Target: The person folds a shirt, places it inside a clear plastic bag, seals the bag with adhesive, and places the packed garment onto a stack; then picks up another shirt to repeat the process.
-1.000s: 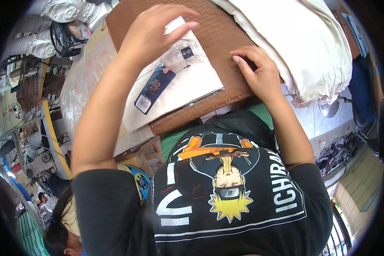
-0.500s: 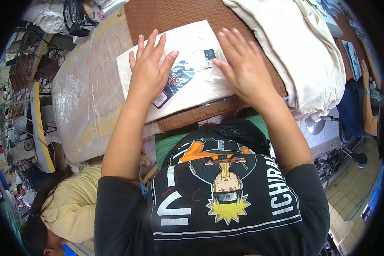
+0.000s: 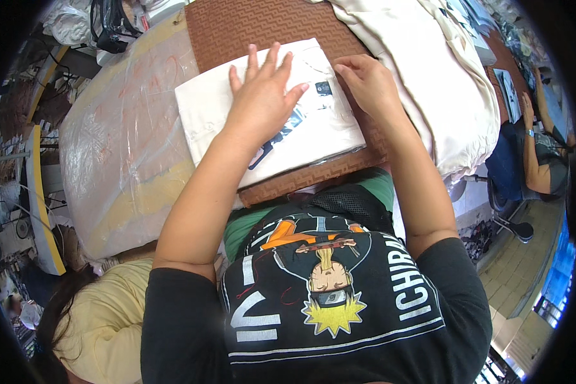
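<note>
A folded white garment (image 3: 329,127) lies flat on a brown textured mat (image 3: 269,24) in front of me. My left hand (image 3: 262,96) rests on top of it, fingers spread. It partly covers a dark blue printed hang tag (image 3: 292,123). A small dark label (image 3: 324,88) shows near the garment's right side. By the garment's far right edge is my right hand (image 3: 370,83), thumb and fingers bent together in a pinch. Whatever may be between its fingertips is too small to make out.
A cream cloth pile (image 3: 441,83) lies to the right of the mat. On the left sits a bulky plastic-wrapped bundle (image 3: 125,147). A person in a yellow top (image 3: 109,313) bends close by at lower left. Another person's arm (image 3: 530,137) shows at far right.
My left hand has slid rightward over the garment and now covers more of the tag. My right hand has gone from spread fingers to a pinch by the right edge.
</note>
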Motion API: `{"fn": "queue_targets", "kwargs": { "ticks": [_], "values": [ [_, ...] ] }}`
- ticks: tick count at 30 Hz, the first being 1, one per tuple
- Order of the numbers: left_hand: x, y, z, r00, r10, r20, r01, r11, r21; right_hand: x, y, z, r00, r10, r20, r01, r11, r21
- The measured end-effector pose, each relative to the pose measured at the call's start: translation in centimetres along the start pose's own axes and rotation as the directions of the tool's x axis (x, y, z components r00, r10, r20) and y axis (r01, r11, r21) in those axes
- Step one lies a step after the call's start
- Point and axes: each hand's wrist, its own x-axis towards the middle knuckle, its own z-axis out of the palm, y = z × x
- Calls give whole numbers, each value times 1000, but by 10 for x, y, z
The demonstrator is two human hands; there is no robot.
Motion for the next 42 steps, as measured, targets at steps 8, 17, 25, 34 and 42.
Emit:
{"fn": "queue_targets", "kwargs": {
  "ticks": [8,17,25,34,42],
  "values": [
    [-2,6,28,994,11,106,-28,988,155,15,4,16,957,252,140,-244,967,-76],
    [-1,7,27,995,-23,100,10,991,136,33,4,31,967,229,113,-210,965,-159],
    [0,9,24,991,-38,127,20,990,137,41,3,31,954,271,128,-250,955,-162],
    [1,10,23,987,-33,155,21,997,80,51,14,31,966,237,106,-217,961,-174],
    [-13,-38,-30,979,-142,-145,126,986,-112,41,1,19,946,-308,-99,298,949,-98]
  ]
}}
